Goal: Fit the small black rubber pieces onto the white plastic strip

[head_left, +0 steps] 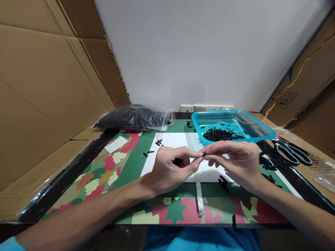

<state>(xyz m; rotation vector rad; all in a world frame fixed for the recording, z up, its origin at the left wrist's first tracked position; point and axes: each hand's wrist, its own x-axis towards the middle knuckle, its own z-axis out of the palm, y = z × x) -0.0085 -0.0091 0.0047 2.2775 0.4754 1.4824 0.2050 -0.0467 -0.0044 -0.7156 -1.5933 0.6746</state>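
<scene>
Fingers (190,152) of your left hand (170,167) and right hand (240,164) meet, pinching one small black piece (203,155).
Over the worktop (137,160), you have the blue basket (209,116) with its heap of similar pieces, then the white sheet (172,139) under your hands, and last the pinched piece, between your fingertips, nearer you than the basket. It looks very light and fairly stiff, probably smooth enough to slip, hardly fragile; take it near its ends, with fingertips only. Loose pieces (158,142) beside your left hand are slim and straight, but your grip hides most of this one: its long axis and which way it points cannot be told.
</scene>
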